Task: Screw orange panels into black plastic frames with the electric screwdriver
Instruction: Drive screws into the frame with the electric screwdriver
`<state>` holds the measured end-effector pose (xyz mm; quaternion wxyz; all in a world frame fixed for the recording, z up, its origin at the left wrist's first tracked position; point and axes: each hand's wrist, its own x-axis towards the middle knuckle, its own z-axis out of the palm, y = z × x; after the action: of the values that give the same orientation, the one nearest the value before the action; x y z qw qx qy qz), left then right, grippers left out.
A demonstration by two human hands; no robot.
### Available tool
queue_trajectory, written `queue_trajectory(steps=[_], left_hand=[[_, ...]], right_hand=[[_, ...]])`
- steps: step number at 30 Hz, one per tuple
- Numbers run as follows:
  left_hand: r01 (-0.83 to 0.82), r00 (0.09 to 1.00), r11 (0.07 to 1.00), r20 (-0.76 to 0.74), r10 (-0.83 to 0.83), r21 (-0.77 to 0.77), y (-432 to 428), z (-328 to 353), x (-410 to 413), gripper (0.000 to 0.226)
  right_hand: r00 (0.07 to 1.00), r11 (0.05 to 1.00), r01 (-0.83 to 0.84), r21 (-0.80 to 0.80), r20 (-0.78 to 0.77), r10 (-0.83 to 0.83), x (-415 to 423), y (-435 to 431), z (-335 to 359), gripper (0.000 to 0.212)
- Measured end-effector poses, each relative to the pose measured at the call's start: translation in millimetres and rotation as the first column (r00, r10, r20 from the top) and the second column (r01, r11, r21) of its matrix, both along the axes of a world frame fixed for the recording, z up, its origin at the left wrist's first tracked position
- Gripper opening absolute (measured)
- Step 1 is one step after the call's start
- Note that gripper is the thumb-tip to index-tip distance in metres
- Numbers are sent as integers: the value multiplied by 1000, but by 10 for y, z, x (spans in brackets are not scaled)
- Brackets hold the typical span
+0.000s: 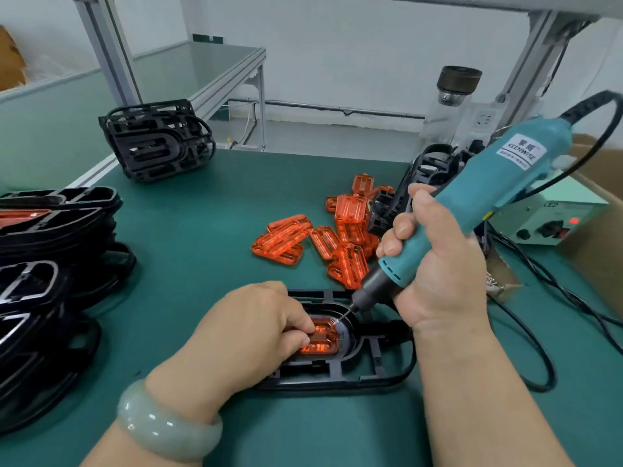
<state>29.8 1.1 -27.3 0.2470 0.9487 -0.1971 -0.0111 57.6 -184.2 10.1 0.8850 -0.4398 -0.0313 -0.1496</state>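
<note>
Green bench [202, 214] bears black frames [155, 143], orange panels [286, 241] (loosely heaped), control box [553, 224].

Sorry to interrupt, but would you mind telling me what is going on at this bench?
A person is fastening an orange panel into a black frame lying on the green mat. The left hand holds the panel down with curled fingers, while the right hand grips the electric screwdriver, its bit at the panel's corner. More loose panels lie in a pile behind, and stacked frames sit at the left.
</note>
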Motion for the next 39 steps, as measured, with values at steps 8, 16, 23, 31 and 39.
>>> queue_trajectory(steps=[8,16,23,31,39], left_hand=[[10,1000,1000,5,-10,-11,1,-24,19,15],[10,1000,1000,7,-10,-16,4,-19,24,15],[5,1000,1000,2,-5,-13,-16,11,5,15],[29,999,998,41,-31,54,-47,39,-18,17],[76,995,993,60,-82,91,-95,61,-22,12]], right_hand=[[1000,998,-2,-62,10,3,-27,48,24,6],[999,994,0,-111,37,4,-51,81,28,6],[997,986,-21,-166,64,32,-73,115,35,5],[975,947,-111,-301,150,162,-73,196,16,23],[932,925,-235,-300,200,302,-98,215,5,40]])
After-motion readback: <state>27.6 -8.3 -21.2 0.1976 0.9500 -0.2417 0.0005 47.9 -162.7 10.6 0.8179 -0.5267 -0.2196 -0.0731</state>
